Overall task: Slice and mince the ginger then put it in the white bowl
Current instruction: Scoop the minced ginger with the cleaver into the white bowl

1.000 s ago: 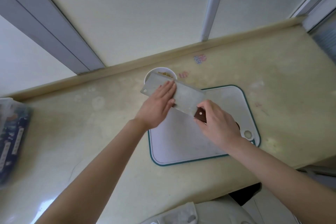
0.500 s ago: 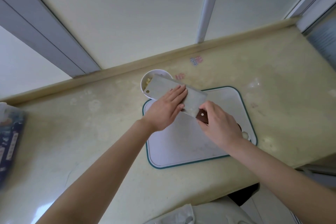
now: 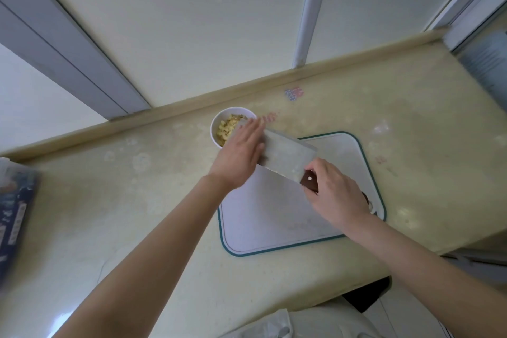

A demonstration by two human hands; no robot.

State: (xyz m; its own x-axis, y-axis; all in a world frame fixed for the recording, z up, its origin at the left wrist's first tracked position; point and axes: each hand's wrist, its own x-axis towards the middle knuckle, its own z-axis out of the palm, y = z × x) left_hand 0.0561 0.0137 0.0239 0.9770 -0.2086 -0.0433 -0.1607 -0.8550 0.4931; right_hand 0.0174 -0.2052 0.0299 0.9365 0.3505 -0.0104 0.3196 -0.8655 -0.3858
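Note:
A small white bowl [image 3: 216, 124] stands on the counter just beyond the cutting board's far left corner, with yellow minced ginger [image 3: 227, 129] inside it. My right hand [image 3: 336, 191] grips the dark handle of a wide cleaver [image 3: 288, 155], whose flat blade reaches out towards the bowl's rim. My left hand [image 3: 239, 155] lies flat on the blade with fingers stretched together, its fingertips at the bowl's near edge. The white cutting board [image 3: 269, 217] with a teal rim shows no ginger on its visible surface.
The beige counter [image 3: 137, 200] ends at a low backsplash under window frames. A dark blue box [image 3: 13, 214] sits at the far left edge. Pale cloth [image 3: 274, 326] hangs at the bottom near the counter's front edge.
My left hand has slid along the cleaver blade towards the bowl, and minced ginger now shows in the bowl. The view has shifted slightly.

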